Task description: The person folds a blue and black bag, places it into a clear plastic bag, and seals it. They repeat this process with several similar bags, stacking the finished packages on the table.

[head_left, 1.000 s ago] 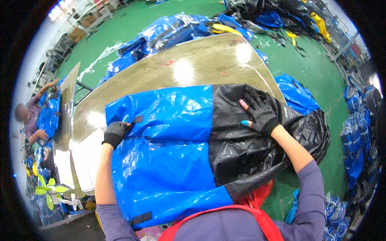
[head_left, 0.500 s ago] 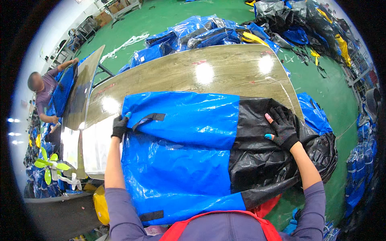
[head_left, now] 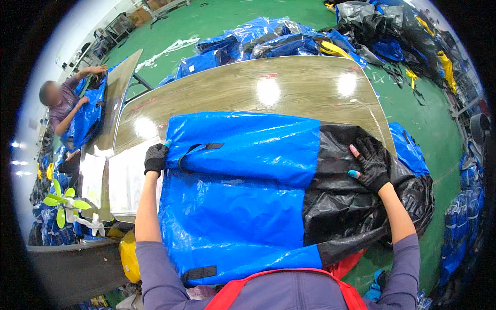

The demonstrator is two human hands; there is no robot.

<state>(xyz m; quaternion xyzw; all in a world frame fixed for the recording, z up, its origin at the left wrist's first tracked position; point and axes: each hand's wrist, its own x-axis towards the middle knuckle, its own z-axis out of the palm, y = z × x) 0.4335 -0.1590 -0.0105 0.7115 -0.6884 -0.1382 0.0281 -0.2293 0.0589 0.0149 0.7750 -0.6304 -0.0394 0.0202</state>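
Note:
A large sheet-plastic bag (head_left: 243,206), blue with a black end, lies flat across the table before me. Black straps are sewn to its blue part, one near the far left corner and another near the close left corner. My left hand (head_left: 156,156), in a dark glove, has its fingers closed at the bag's left edge, close to the far strap. On the black end rests my right hand (head_left: 372,163), gloved too, palm down with fingers spread. Its thumb and index tips are bare of glove fabric, one of them wrapped in blue. The black end bunches up beyond the table's right edge.
The wood-patterned table (head_left: 232,88) extends beyond the bag. Piled blue bags (head_left: 258,39) lie behind it on the green floor; more stacks stand at the right. A co-worker (head_left: 62,106) handles a blue bag at the left table. A small green fan (head_left: 66,203) stands nearby.
The view has shifted slightly, so the table and bag appear a little further right. Both my hands keep their places on the bag. The co-worker's hands and blue bag have moved.

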